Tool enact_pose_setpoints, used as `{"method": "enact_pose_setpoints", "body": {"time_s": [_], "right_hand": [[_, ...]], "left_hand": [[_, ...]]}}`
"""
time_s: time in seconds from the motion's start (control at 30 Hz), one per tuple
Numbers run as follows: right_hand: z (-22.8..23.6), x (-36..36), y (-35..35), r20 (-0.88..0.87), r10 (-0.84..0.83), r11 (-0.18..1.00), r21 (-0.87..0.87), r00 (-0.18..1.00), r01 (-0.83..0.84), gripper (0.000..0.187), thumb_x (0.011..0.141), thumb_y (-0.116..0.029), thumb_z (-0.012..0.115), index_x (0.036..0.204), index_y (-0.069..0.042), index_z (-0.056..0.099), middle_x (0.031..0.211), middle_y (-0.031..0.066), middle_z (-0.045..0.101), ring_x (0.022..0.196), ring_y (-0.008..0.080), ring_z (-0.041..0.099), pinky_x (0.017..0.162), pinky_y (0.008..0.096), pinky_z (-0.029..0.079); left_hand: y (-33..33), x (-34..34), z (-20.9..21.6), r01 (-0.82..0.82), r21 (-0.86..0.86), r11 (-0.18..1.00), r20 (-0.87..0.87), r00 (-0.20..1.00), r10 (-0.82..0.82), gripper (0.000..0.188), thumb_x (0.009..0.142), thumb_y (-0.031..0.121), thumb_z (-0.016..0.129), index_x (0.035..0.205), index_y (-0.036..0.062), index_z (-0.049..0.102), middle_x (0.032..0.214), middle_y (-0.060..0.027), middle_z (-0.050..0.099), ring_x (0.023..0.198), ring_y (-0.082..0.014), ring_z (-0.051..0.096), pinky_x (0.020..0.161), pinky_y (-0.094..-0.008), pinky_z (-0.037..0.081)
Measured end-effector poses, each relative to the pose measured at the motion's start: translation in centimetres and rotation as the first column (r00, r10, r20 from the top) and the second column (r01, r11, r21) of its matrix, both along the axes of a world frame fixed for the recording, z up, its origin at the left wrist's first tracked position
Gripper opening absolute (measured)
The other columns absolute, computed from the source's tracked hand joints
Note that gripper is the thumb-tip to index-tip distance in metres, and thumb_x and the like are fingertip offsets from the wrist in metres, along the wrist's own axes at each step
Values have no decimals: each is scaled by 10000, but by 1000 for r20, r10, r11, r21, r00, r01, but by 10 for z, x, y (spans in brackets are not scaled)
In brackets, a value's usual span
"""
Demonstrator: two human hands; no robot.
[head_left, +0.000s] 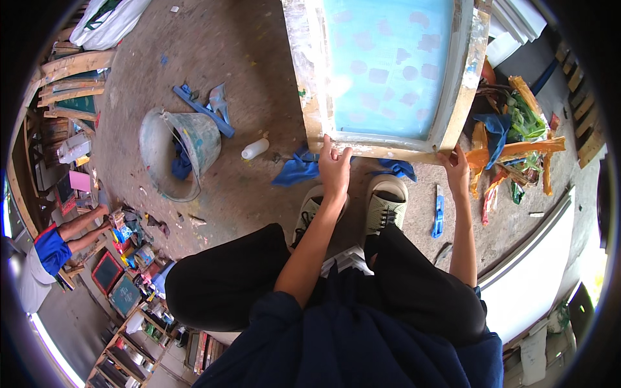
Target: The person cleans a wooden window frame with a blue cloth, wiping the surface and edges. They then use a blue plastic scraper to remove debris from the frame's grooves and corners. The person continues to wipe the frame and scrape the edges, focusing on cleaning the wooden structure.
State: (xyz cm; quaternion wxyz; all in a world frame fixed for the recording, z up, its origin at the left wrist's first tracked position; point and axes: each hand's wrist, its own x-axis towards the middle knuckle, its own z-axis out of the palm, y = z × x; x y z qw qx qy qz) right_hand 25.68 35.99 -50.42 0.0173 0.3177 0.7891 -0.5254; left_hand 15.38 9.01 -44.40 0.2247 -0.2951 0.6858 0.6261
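Observation:
A wooden screen printing frame (388, 153) with light blue mesh (362, 39) and greyish patches on it is held up in front of me, running past the top edge of the view. My left hand (334, 169) grips its near rail toward the left corner, thumb and fingers closed on the wood. At the near right corner, my right hand (457, 169) is closed on the same frame. Blue cloth scraps (299, 169) lie on the floor below the frame's near edge. A blue utility knife (438, 212) rests on the floor beside my right forearm.
A paint-stained bucket (204, 139) lies tipped over at left, near a white bottle (255, 149) and a blue strip (204, 111). Wood scraps and plastic (517, 145) are piled at right. A white panel (530, 265) stands lower right. Another person (52, 252) is at far left.

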Motion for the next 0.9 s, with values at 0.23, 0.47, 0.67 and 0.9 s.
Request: {"method": "enact_pose_setpoints", "body": {"time_s": [0.23,0.47,0.67,0.9], "right_hand": [[-1,1,0,10,-41,998,-52,999,42,445,826,-133,668,1199,32,488,988,132,655,927,162,630,797,279,489],[-7,-2,1,25,-18,1000,-11,1000,18,491,824,-148,676,1225,47,470,1026,153,638,944,175,627,802,283,488],[-14,3,6,22,-29,999,-30,999,30,547,809,-171,698,1236,70,455,1037,169,630,952,190,623,803,300,491],[-21,5,5,9,-26,999,-36,1000,26,537,810,-155,693,1234,72,455,1020,155,635,940,184,623,803,300,489]], "left_hand": [[-21,-6,-3,72,74,995,13,997,-74,627,823,138,588,1375,-22,338,695,54,299,603,-47,319,521,-208,330],[-2,-2,-23,188,-101,977,15,982,-187,908,842,355,637,1421,-63,78,849,-17,400,631,-63,406,499,-221,377],[-4,-4,-4,107,8,994,-4,994,-107,825,819,295,677,1401,-64,215,799,15,381,602,-57,369,533,-219,362],[-37,-13,-12,63,217,974,4,998,-65,606,826,149,670,1319,-67,392,638,71,344,547,-37,327,489,-213,327]]}}
